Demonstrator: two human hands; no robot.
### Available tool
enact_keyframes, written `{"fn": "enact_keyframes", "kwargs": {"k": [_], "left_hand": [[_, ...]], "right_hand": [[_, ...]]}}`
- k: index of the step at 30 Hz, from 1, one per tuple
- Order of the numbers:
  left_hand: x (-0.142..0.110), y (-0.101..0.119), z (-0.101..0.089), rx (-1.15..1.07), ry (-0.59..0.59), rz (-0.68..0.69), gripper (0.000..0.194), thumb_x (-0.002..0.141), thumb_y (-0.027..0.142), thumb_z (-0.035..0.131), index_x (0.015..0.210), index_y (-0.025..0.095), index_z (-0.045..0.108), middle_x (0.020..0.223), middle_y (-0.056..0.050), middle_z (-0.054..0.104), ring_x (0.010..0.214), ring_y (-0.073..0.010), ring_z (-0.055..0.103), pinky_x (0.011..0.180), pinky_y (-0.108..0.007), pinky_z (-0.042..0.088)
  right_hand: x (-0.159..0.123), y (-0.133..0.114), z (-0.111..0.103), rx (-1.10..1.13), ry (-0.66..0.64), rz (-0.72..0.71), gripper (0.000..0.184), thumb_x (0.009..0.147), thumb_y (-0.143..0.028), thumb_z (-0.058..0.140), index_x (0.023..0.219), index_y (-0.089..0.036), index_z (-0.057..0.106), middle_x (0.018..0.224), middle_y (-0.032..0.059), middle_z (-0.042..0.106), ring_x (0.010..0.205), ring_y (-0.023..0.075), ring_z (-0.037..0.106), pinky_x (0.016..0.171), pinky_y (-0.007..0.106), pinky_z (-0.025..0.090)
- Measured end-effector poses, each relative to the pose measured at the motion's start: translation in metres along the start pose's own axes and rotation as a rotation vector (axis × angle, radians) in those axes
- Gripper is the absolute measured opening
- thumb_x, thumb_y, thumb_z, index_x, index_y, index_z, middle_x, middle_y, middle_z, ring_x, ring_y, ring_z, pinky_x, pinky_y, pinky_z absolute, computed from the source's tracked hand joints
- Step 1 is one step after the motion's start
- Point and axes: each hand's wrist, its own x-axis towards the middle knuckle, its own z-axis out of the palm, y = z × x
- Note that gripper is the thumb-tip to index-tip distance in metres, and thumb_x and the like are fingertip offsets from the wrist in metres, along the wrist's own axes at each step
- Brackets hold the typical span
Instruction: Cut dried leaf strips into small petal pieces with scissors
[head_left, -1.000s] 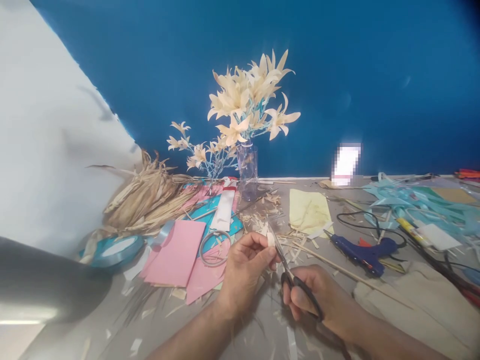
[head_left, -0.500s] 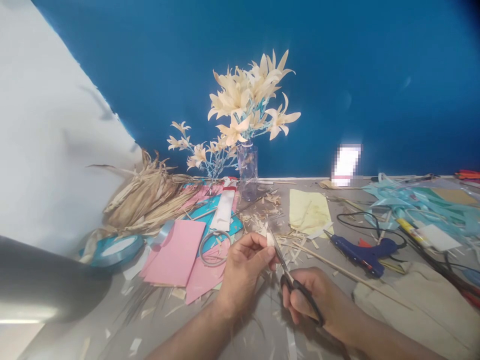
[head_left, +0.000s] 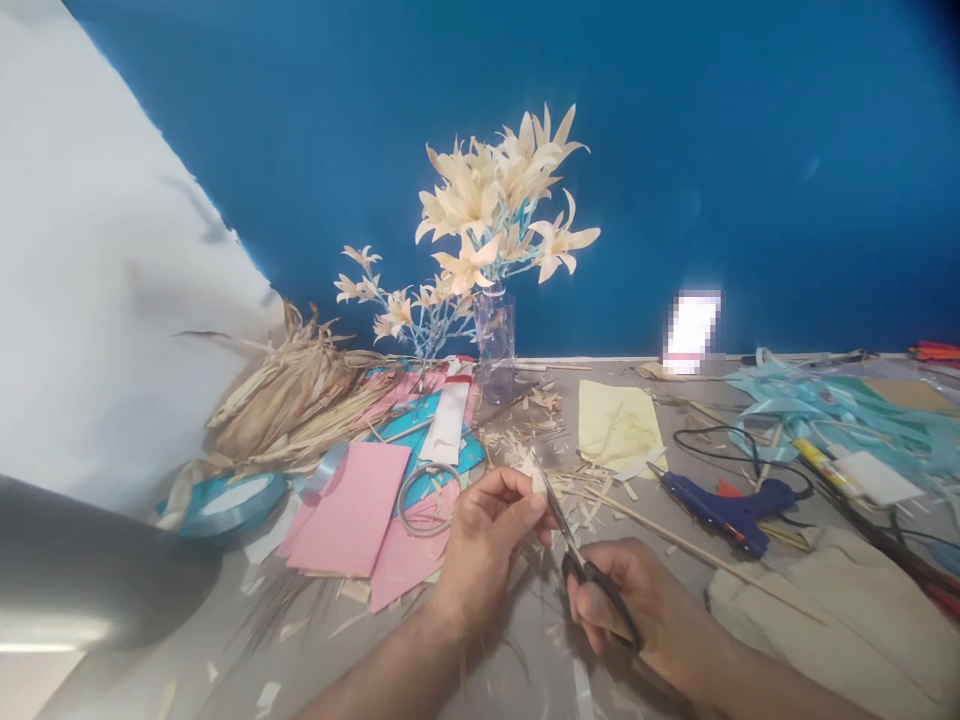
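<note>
Between the thumb and fingers of my left hand (head_left: 487, 540) is a small pale piece of corn husk (head_left: 538, 482), its tip sticking up. My right hand (head_left: 630, 600) grips the black handles of a pair of scissors (head_left: 571, 550). The blades point up and away, lying along the right edge of the husk piece. Whether the blades are fully closed is hard to make out. Below and beyond both hands, pale husk scraps (head_left: 592, 515) lie scattered over the grey table (head_left: 420, 650).
Behind stand cream husk flowers (head_left: 480, 190) in a clear vase (head_left: 495, 345). Left are dried husks (head_left: 277, 400), ribbon rolls (head_left: 232, 500) and pink paper (head_left: 352, 510). Right lie a blue glue gun (head_left: 724, 510), a thin stick (head_left: 697, 552), yellow paper (head_left: 619, 425), beige cloth (head_left: 840, 610) and light-blue ribbons (head_left: 832, 390).
Both hands stay almost in place with the husk piece and scissors. The scissor blades have shifted very slightly against the husk's edge.
</note>
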Motion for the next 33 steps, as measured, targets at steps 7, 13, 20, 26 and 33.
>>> {"fn": "enact_keyframes", "kwargs": {"k": [7, 13, 20, 26, 33], "left_hand": [[0.0, -0.001, -0.001, 0.028, -0.01, 0.005, 0.017, 0.081, 0.026, 0.072, 0.075, 0.016, 0.059, 0.064, 0.0, 0.064, 0.057, -0.0109, 0.055, 0.061, -0.024, 0.042], [0.002, 0.003, -0.006, -0.082, -0.012, -0.04, 0.011, 0.08, 0.022, 0.069, 0.076, 0.016, 0.059, 0.063, 0.0, 0.061, 0.058, -0.0112, 0.054, 0.058, -0.023, 0.041], [0.006, 0.017, -0.01, -0.314, -0.142, -0.202, 0.009, 0.07, 0.017, 0.064, 0.065, 0.015, 0.057, 0.055, 0.001, 0.051, 0.052, -0.0127, 0.052, 0.053, -0.025, 0.038], [0.007, 0.021, -0.014, -0.25, -0.157, -0.24, 0.01, 0.066, 0.018, 0.068, 0.063, 0.015, 0.059, 0.051, 0.002, 0.05, 0.053, -0.0163, 0.058, 0.052, -0.026, 0.042], [0.009, 0.016, -0.019, -0.241, -0.217, -0.233, 0.008, 0.064, 0.018, 0.068, 0.062, 0.013, 0.062, 0.051, 0.002, 0.05, 0.051, -0.0165, 0.06, 0.055, -0.027, 0.046]], "right_hand": [[-0.001, -0.001, 0.002, -0.003, 0.015, 0.022, 0.066, 0.069, -0.078, 0.063, 0.051, -0.016, 0.05, 0.048, 0.0006, 0.048, 0.047, 0.0085, 0.037, 0.047, 0.024, 0.025], [-0.002, -0.015, -0.017, -0.039, -0.081, 0.031, 0.073, 0.069, -0.084, 0.056, 0.069, -0.011, 0.061, 0.054, 0.0037, 0.057, 0.047, 0.0084, 0.039, 0.046, 0.023, 0.025], [-0.005, -0.008, -0.037, 0.06, -0.291, 0.153, 0.07, 0.066, -0.08, 0.064, 0.074, -0.01, 0.065, 0.056, 0.0017, 0.057, 0.046, 0.0071, 0.037, 0.044, 0.021, 0.023], [-0.005, -0.001, -0.038, 0.109, -0.307, 0.163, 0.066, 0.065, -0.076, 0.069, 0.07, -0.01, 0.066, 0.05, -0.0003, 0.053, 0.043, 0.0081, 0.044, 0.04, 0.02, 0.026], [-0.005, -0.019, -0.034, 0.003, -0.325, 0.143, 0.068, 0.064, -0.078, 0.068, 0.065, -0.01, 0.062, 0.049, 0.0014, 0.055, 0.042, 0.0075, 0.043, 0.038, 0.018, 0.026]]}}
